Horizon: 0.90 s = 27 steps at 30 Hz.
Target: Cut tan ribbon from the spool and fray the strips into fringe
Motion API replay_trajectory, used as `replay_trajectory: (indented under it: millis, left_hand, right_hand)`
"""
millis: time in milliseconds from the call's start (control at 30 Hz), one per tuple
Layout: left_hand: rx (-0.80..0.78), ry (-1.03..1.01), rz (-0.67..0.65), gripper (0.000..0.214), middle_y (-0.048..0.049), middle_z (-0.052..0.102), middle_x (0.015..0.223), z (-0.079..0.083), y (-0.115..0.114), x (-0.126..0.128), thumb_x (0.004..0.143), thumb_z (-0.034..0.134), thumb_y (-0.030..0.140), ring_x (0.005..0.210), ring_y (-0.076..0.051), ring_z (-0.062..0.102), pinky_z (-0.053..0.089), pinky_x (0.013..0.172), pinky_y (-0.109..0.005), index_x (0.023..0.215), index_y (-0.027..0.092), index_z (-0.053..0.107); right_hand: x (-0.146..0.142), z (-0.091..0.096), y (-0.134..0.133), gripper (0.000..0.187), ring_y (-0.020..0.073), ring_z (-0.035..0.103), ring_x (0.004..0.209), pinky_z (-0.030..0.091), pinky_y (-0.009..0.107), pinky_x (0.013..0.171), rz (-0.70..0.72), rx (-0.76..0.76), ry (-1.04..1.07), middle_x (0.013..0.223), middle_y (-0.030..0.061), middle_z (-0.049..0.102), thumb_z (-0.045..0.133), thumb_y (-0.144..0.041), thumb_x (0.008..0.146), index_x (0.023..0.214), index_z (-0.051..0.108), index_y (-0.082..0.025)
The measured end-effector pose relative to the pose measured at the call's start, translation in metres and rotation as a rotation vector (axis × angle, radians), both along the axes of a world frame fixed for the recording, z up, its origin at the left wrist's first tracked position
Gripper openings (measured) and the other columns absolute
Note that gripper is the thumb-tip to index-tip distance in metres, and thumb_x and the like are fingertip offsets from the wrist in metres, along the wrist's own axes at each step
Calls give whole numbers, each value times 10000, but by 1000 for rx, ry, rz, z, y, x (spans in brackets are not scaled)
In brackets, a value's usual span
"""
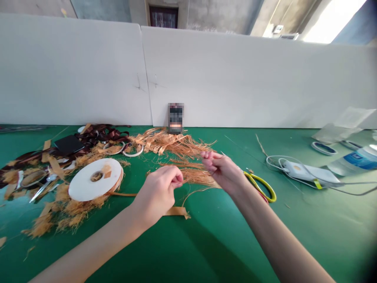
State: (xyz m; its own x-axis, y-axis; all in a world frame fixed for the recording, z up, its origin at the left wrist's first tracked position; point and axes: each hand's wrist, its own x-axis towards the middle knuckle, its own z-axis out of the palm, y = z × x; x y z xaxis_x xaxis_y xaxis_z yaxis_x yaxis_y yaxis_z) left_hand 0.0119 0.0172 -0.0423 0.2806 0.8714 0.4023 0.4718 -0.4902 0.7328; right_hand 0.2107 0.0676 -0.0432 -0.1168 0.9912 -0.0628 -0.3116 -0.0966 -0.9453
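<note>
Both my hands are raised over the green table point(212, 243) and pinch a bundle of frayed tan ribbon threads point(196, 175). My left hand point(160, 192) is closed around the near end of the bundle. My right hand point(222, 169) pinches the threads at the far right end, fingers pressed together. A short strip of tan ribbon point(176, 212) lies flat on the table under my left wrist. A white spool of tan ribbon point(96, 181) sits to the left of my left hand.
Yellow-handled scissors point(262, 184) lie behind my right wrist. Piles of frayed tan ribbon point(165, 143) and dark brown ribbon point(100, 135) cover the left. A white charger with cable point(306, 171), a water bottle point(356, 159) and tape rolls point(323, 148) are at the right. White partition boards point(235, 78) close the back.
</note>
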Motion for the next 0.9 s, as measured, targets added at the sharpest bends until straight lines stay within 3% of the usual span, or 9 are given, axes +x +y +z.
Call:
replay_trajectory:
  millis: [133,233,400,467,567,700,800,900]
  left_hand:
    - [-108,-46,61,166,13,597,577,3,-1,-13,732,592,84,544,-143,572,471,528,-242,650,227,573]
    - [-240,-87,99,70,-1,638,639,8,1,-18,742,641,166,592,-151,586,465,544,-247,704,220,617]
    - [-419,-280,38,160,-44,699,888,8,2,-11,787,654,267,788,-173,635,512,717,-289,934,205,653]
    - [-438,-362,39,173,-38,695,872,7,1,-5,784,666,273,789,-167,637,514,737,-287,939,199,646]
    - [-443,-452,53,165,-26,691,841,7,-2,3,776,671,252,777,-162,641,512,723,-276,929,197,641]
    - [-445,-539,45,166,-15,683,843,7,-5,8,770,669,208,812,-160,643,515,742,-271,934,196,645]
    - [-467,-629,29,127,1,669,844,5,-4,9,770,684,209,826,-136,631,514,775,-252,893,198,653]
    - [-555,-721,35,135,13,660,824,1,-2,8,729,740,204,783,-105,612,502,747,-218,836,189,659]
  right_hand:
    - [39,0,8,135,61,342,507,230,245,428,-93,61,-118,702,26,539,685,-158,568,508,564,-162]
    - [52,-3,5,148,61,323,460,166,247,421,-57,53,-253,556,-4,496,756,-237,593,560,649,-142]
    - [20,1,-19,287,46,249,425,121,233,430,58,72,-419,442,-76,344,725,-411,726,694,722,-126]
    - [0,5,-31,304,52,295,449,164,226,430,87,93,-431,487,-52,425,695,-436,762,723,729,-136]
    - [-22,8,-42,263,97,481,569,320,230,482,109,126,-393,683,18,626,726,-426,733,778,736,-167]
    - [-30,2,-44,243,166,610,715,456,285,621,71,148,-325,802,48,702,761,-424,687,760,723,-195]
    - [-28,-1,-42,214,163,590,664,440,287,581,37,162,-321,741,35,683,781,-398,666,726,719,-202]
    - [-27,-2,-44,165,118,467,555,339,260,501,20,184,-344,639,-4,607,802,-337,650,696,716,-203]
